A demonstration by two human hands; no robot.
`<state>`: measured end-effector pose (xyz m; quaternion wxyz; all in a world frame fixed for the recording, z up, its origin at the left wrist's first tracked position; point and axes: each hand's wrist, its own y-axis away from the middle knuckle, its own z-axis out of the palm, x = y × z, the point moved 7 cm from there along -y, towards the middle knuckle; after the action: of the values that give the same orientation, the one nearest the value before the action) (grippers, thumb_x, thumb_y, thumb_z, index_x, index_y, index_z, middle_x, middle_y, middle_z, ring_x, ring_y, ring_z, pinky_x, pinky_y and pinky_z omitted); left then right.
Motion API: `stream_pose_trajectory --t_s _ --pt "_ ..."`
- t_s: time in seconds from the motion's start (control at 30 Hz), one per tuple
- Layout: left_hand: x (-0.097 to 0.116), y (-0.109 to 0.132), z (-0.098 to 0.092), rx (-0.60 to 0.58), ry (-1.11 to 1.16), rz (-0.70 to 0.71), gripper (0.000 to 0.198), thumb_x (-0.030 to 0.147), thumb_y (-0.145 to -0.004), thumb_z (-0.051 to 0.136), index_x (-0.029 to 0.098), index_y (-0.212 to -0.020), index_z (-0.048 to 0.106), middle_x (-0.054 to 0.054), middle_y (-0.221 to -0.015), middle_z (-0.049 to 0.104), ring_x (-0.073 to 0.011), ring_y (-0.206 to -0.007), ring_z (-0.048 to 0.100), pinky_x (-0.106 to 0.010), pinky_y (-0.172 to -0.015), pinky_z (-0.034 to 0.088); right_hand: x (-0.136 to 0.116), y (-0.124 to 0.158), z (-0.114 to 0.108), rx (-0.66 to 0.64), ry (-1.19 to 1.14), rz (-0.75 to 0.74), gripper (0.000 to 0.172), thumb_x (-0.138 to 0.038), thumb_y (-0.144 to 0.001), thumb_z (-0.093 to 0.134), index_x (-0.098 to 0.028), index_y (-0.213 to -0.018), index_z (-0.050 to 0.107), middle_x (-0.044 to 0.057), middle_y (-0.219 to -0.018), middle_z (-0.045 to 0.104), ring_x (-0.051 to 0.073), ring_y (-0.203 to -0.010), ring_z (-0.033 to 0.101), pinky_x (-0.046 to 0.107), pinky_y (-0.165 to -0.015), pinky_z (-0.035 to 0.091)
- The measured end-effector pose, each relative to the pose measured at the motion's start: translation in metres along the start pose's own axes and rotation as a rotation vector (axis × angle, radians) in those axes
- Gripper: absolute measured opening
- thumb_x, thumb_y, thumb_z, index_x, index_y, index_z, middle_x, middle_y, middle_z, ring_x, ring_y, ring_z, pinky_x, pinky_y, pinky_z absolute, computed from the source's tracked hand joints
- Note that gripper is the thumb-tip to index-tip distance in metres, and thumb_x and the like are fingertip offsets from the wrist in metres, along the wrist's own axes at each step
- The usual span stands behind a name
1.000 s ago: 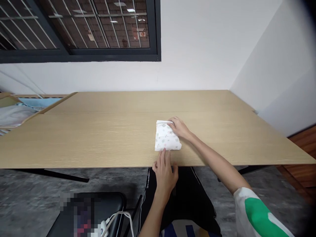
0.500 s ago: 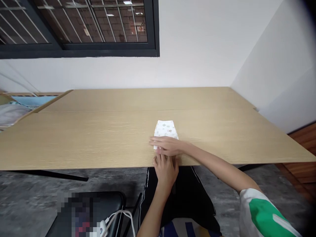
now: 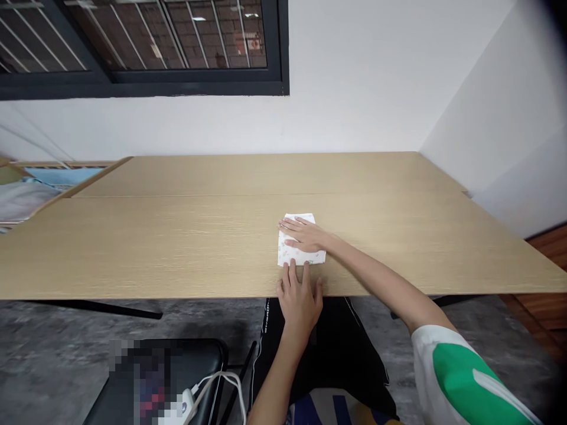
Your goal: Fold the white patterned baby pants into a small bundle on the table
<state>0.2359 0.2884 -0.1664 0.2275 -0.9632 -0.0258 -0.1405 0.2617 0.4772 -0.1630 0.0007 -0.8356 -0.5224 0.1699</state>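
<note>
A folded white cloth with a small printed pattern [image 3: 315, 258] lies flat near the table's front edge, in the middle of the head view. My right hand [image 3: 303, 234] rests flat across it with fingers stretched to the left, covering much of its middle. Just below, my left hand [image 3: 299, 295] lies on the table edge with its fingers spread. Its fingertips reach the cloth's near edge; whether they press on it I cannot tell.
The wide wooden table [image 3: 177, 236] runs up to the white wall under a dark-framed barred window [image 3: 199, 82]. At lower left stands a black chair [image 3: 195, 354] with a white power strip and cable [image 3: 221, 378] on it. A bed [image 3: 31, 198] shows at far left.
My right hand has slid away from me, from the cloth's near part to its middle and far part. The near edge of the cloth now shows. My left hand stays about where it was, fingers more spread.
</note>
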Motion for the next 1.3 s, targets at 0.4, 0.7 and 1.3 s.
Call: stream_pose_trajectory --t_s 0.4,0.7,1.3 --pt "-0.001 -0.002 -0.002 0.019 0.011 0.023 0.048 0.041 -0.099 0.058 0.023 -0.144 0.060 -0.020 -0.154 0.052 -0.0416 -0.144 0.045 -0.058 -0.105 0.045 0.028 -0.012 -0.020 0.151 0.110 0.112 0.064 -0.044 -0.107 0.034 -0.011 -0.162 0.031 0.014 -0.172 0.023 0.028 -0.160 0.016 0.051 -0.130 0.014" --pt "-0.009 -0.001 -0.002 0.076 0.042 0.054 0.049 0.043 -0.099 0.057 0.016 -0.140 0.060 -0.020 -0.146 0.060 -0.0395 -0.137 0.051 -0.054 -0.104 0.042 -0.035 0.060 -0.040 0.223 0.033 0.145 0.039 -0.034 -0.109 0.037 -0.016 -0.125 0.068 0.015 -0.122 0.069 0.028 -0.114 0.062 0.049 -0.101 0.047" --pt "-0.055 -0.009 -0.036 -0.229 0.462 0.320 0.056 0.045 -0.079 0.081 0.026 -0.130 0.066 -0.011 -0.130 0.069 -0.0310 -0.127 0.059 -0.049 -0.107 0.046 -0.101 0.176 -0.031 0.195 -0.300 0.205 0.038 -0.018 -0.102 0.053 -0.030 -0.136 0.062 0.007 -0.138 0.067 0.025 -0.128 0.063 0.051 -0.106 0.054"
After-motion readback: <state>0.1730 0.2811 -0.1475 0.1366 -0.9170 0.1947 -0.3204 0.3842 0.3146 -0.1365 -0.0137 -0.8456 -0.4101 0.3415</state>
